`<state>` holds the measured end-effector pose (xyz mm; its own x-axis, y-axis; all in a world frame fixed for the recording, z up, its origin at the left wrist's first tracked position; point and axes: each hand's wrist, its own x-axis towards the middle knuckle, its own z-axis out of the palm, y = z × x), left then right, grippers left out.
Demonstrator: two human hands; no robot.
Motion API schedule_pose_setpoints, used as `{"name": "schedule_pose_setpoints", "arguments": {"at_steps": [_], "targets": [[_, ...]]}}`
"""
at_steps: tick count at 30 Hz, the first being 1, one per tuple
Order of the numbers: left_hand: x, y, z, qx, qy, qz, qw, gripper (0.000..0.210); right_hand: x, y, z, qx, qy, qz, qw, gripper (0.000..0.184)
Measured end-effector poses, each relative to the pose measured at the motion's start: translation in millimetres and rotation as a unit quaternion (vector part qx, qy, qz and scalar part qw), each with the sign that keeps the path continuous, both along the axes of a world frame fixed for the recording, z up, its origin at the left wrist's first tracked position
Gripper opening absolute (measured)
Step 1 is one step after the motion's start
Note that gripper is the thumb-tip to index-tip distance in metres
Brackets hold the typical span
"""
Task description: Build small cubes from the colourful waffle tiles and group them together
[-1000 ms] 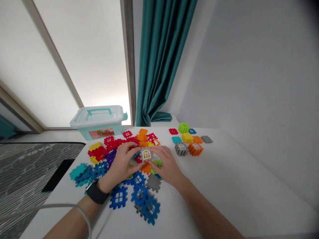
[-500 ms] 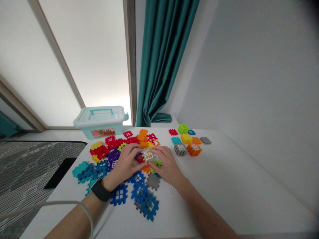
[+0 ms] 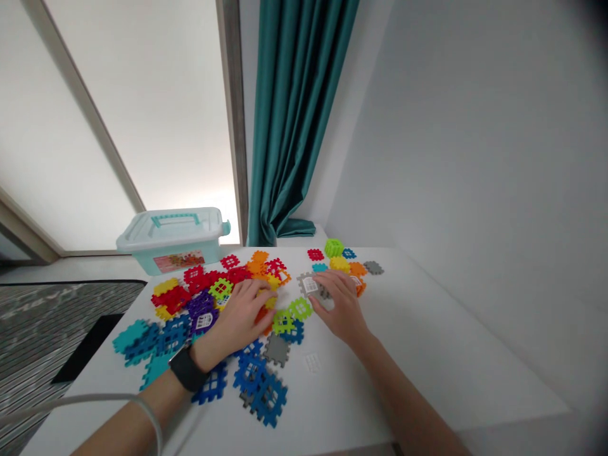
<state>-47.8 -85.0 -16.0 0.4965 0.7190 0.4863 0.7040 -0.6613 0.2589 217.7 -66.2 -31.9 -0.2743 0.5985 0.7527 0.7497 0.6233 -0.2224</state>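
My right hand (image 3: pixel 342 309) pinches a grey interlocking tile (image 3: pixel 309 285) with a white window insert, held low beside the sorted pieces at the back right. Its fingers partly cover the grey pieces behind. My left hand (image 3: pixel 243 309), with a black watch (image 3: pixel 189 370) on the wrist, rests over the mixed pile with thumb and fingers apart. A yellow tile (image 3: pixel 270 299) lies by its fingertips. Between the hands sit lime green tiles (image 3: pixel 300 309), and a flat grey tile (image 3: pixel 277 350) is nearer me.
Blue window tiles (image 3: pixel 268 398) lie at the front of the white table (image 3: pixel 351 405). Red, purple and teal tiles spread left. A lidded teal box (image 3: pixel 175 244) stands at the back left. Lime (image 3: pixel 334 247) and yellow stacks sit back right. A cable (image 3: pixel 85 398) crosses the lower left.
My right hand has carried the grey window tile from between both hands to the right, towards the sorted pieces. The left hand has let go of it and stays over the pile. The view has shifted slightly.
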Motion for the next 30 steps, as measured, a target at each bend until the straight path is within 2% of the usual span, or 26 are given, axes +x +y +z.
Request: {"name": "schedule_pose_setpoints", "arguments": {"at_steps": [7, 11, 16, 23, 30], "targets": [[38.5, 19.8, 4.0, -0.032, 0.024, -0.034, 0.999, 0.012, 46.6, 10.1, -12.6, -0.010, -0.023, -0.094, 0.995, 0.027], [68.7, 38.0, 3.7, -0.022, 0.047, -0.052, 0.997, 0.013, 51.0, 16.8, -19.9, -0.009, -0.031, -0.105, 0.994, 0.025], [95.1, 56.5, 0.6, -0.021, 0.031, -0.045, 0.998, 0.013, 50.6, 23.4, -28.8, -0.009, -0.026, -0.118, 0.993, 0.025], [108.7, 62.8, -7.8, -0.028, 0.008, -0.049, 0.998, 0.013, 54.8, 28.2, -35.0, -0.004, -0.049, -0.123, 0.991, 0.026], [109.9, 63.5, -8.3, -0.042, 0.004, -0.050, 0.998, 0.014, 54.3, 26.5, -35.1, -0.013, -0.043, -0.128, 0.991, 0.024]]}}
